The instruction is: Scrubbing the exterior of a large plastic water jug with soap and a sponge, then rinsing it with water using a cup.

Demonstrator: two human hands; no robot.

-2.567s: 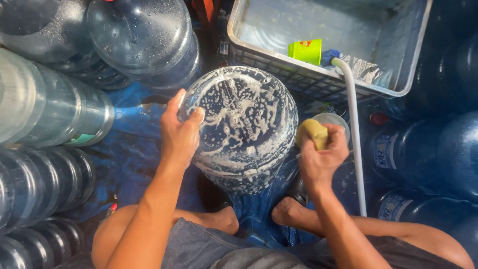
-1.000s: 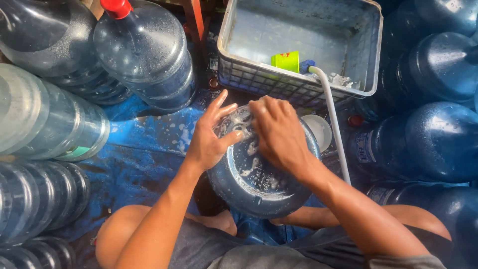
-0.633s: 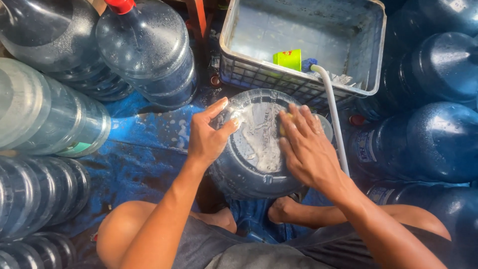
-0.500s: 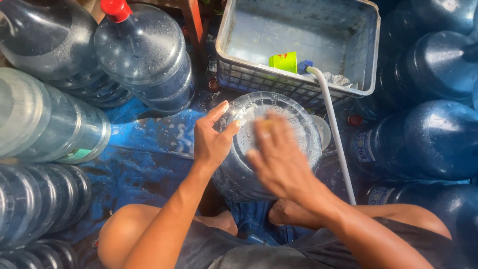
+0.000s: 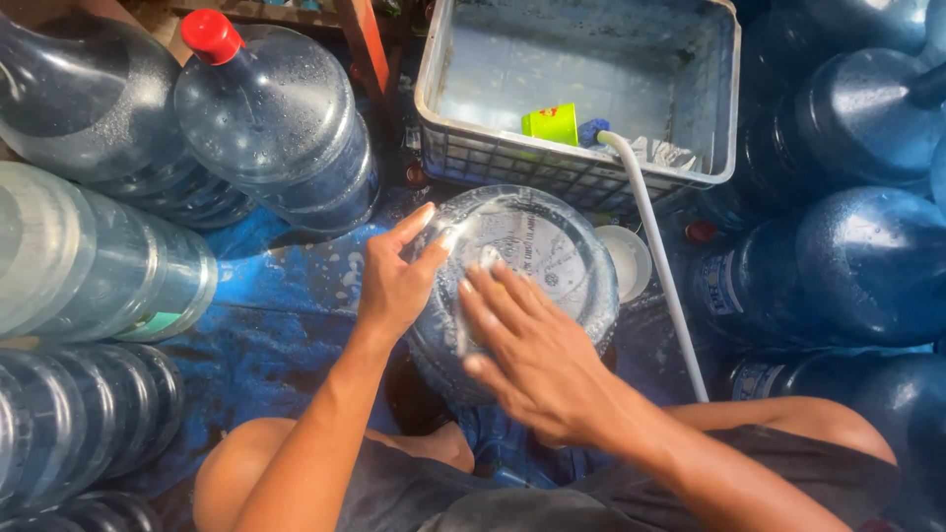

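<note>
We find a large water jug (image 5: pixel 522 286) set bottom-up between the person's knees, just in front of a grey plastic crate (image 5: pixel 724 108). The left hand (image 5: pixel 394 281) grips the jug's left rim, fingers spread and curled over the edge. The right hand (image 5: pixel 537 360) lies flat on the upturned base, fingers splayed, holding nothing. We see only thin streaks of suds on the base, so we judge that its washing is well advanced; how clean the sides are we cannot tell. A white hose (image 5: pixel 655 266) runs from the crate past the jug, with a green cup (image 5: pixel 552 123) inside the crate. A red-capped jug (image 5: pixel 276 128) stands upright at the left among stacked ones.
</note>
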